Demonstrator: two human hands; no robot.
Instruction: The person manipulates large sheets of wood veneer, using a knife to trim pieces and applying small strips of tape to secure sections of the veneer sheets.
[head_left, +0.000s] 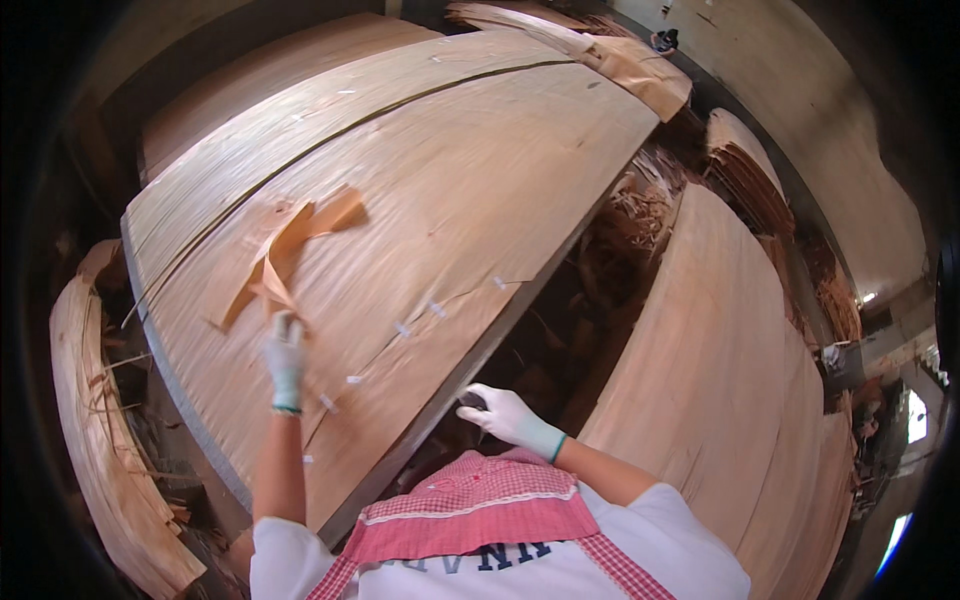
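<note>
My left hand (284, 353), in a white glove, pinches the lower end of a curled, torn strip of wood veneer (285, 248) and holds it up from the big veneer sheet (450, 180) that lies on top of the stack in front of me. My right hand (505, 415), also gloved, is at the near edge of the stack, closed around a small dark object (471, 401) that I cannot make out. Short pale tape pieces (402, 329) dot the sheet along its cracks.
A second tall stack of veneer (720, 360) stands to the right, across a dark gap full of scraps (590, 290). Curved offcuts lie on the left (100, 440). More veneer bundles (745, 165) sit far right. My checked red apron (480, 510) fills the bottom.
</note>
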